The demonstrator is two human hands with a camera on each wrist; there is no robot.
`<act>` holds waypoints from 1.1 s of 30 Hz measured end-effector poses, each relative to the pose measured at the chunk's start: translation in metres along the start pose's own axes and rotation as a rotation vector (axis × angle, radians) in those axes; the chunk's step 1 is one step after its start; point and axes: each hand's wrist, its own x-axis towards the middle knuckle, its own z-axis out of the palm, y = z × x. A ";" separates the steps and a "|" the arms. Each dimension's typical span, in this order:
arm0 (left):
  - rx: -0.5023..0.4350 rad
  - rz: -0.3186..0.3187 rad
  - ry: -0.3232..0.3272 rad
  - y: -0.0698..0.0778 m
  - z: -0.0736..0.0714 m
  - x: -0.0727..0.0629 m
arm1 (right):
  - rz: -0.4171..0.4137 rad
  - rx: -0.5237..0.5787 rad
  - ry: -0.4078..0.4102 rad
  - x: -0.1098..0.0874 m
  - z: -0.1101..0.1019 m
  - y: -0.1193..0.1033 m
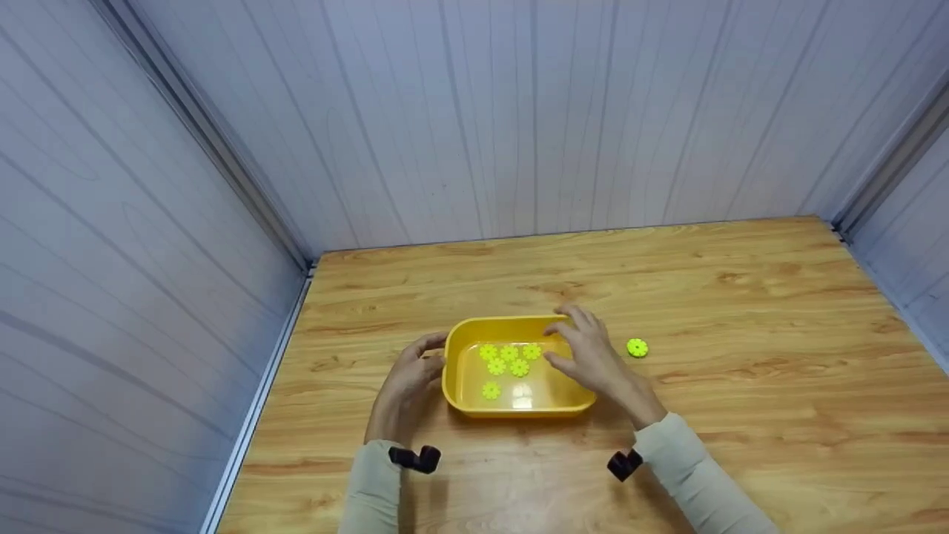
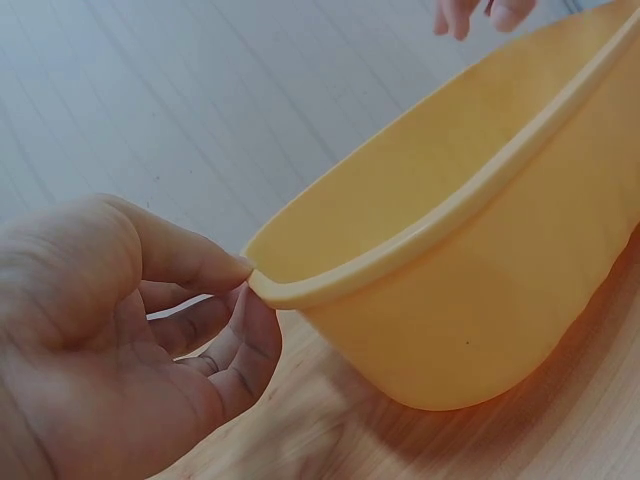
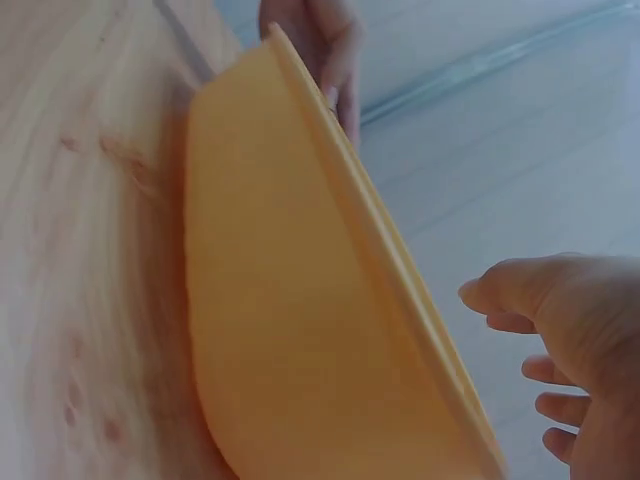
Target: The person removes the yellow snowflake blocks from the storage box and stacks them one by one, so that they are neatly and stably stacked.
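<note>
A yellow plastic basin (image 1: pixel 474 410) stands on the wooden table, and several small yellow-green flower-shaped pieces (image 1: pixel 509 353) lie on its floor. At the basin's left end, my left hand (image 1: pixel 406 378) pinches the rim between thumb and fingers, seen close in the left wrist view on the basin wall (image 2: pixel 450 340). Over the right part of the basin hovers my right hand (image 1: pixel 591 354), its fingers spread and loosely bent with nothing visible between them. In the right wrist view this hand (image 3: pixel 590 350) is apart from the rim. One more flower-shaped piece (image 1: pixel 637 347) lies on the table right of the basin.
The wooden table (image 1: pixel 741 319) extends to both sides of the basin. Pale panelled walls (image 1: pixel 489 126) rise at the back, left and right. A dark wrist camera (image 1: pixel 417 459) sits on the left sleeve, another camera (image 1: pixel 624 465) on the right.
</note>
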 end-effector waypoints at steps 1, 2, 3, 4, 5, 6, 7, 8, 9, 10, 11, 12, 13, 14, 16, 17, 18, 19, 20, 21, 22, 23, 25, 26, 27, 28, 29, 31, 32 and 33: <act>-0.001 0.000 0.000 0.000 0.000 0.000 | -0.013 0.001 -0.013 0.000 0.003 -0.003; -0.002 -0.001 0.001 0.000 -0.001 0.000 | -0.023 0.002 -0.026 0.001 0.006 -0.005; 0.005 0.005 -0.001 0.001 -0.001 0.000 | -0.032 0.002 -0.036 0.001 0.009 -0.008; 0.003 0.005 -0.003 0.001 -0.001 0.000 | -0.037 0.005 -0.047 0.001 0.012 -0.010; 0.004 0.005 -0.003 0.001 -0.001 0.000 | -0.038 0.012 -0.060 0.001 0.015 -0.012; 0.000 0.004 -0.004 0.002 -0.001 -0.001 | -0.039 0.019 -0.076 0.002 0.017 -0.014; -0.006 0.001 -0.005 0.002 -0.001 -0.001 | -0.041 0.025 -0.091 0.002 0.020 -0.016; -0.007 0.003 -0.010 0.002 -0.001 -0.001 | -0.044 0.033 -0.107 0.002 0.022 -0.017; -0.012 0.000 -0.012 0.002 -0.001 -0.001 | -0.045 0.045 -0.123 0.003 0.025 -0.018; -0.016 -0.004 -0.013 0.002 -0.002 -0.001 | -0.042 0.053 -0.142 0.003 0.027 -0.019; -0.019 -0.006 -0.016 0.002 -0.001 -0.001 | -0.045 0.060 -0.159 0.003 0.029 -0.020; -0.026 -0.014 -0.018 0.002 -0.001 -0.002 | -0.045 0.064 -0.175 0.003 0.031 -0.021; -0.029 -0.021 -0.019 0.002 -0.002 -0.001 | -0.044 0.064 -0.191 0.004 0.033 -0.022; -0.029 -0.023 -0.019 0.001 -0.002 -0.001 | -0.044 0.060 -0.206 0.004 0.035 -0.022; -0.029 -0.030 -0.014 0.001 -0.002 -0.001 | -0.032 0.052 -0.241 0.004 0.039 -0.024; -0.027 -0.026 -0.015 0.001 -0.002 -0.001 | -0.024 0.052 -0.259 0.004 0.040 -0.024; -0.026 -0.027 -0.011 0.001 -0.002 0.000 | -0.015 0.050 -0.276 0.004 0.042 -0.025; -0.024 -0.023 -0.009 0.000 -0.002 0.000 | -0.007 0.050 -0.294 0.005 0.044 -0.026; -0.024 -0.019 -0.009 0.000 -0.002 0.000 | -0.001 0.051 -0.310 0.005 0.045 -0.027; -0.017 -0.011 -0.010 0.000 -0.002 0.001 | 0.006 0.052 -0.325 0.005 0.047 -0.027; -0.009 -0.003 -0.008 -0.001 -0.002 0.001 | 0.007 0.046 -0.339 0.005 0.048 -0.028; 0.000 0.008 -0.009 -0.001 -0.002 0.001 | 0.001 0.038 -0.348 0.005 0.050 -0.028; 0.013 0.022 -0.008 -0.001 -0.001 0.001 | -0.016 0.018 -0.361 0.006 0.053 -0.028; 0.021 0.031 -0.009 -0.001 -0.001 0.001 | -0.025 0.005 -0.363 0.007 0.054 -0.028; 0.032 0.042 -0.009 -0.001 -0.001 0.001 | -0.035 -0.006 -0.365 0.007 0.055 -0.028; 0.033 0.044 -0.007 -0.001 -0.001 0.001 | -0.044 -0.016 -0.368 0.008 0.057 -0.028; 0.032 0.041 -0.007 -0.001 -0.001 0.001 | -0.053 -0.020 -0.371 0.009 0.058 -0.029; 0.025 0.032 -0.002 -0.001 -0.001 0.001 | -0.071 -0.030 -0.383 0.011 0.059 -0.029; 0.024 0.029 -0.001 -0.002 -0.001 0.001 | -0.082 -0.034 -0.391 0.011 0.060 -0.030; 0.020 0.024 0.002 -0.002 -0.002 0.001 | -0.095 -0.041 -0.398 0.012 0.061 -0.030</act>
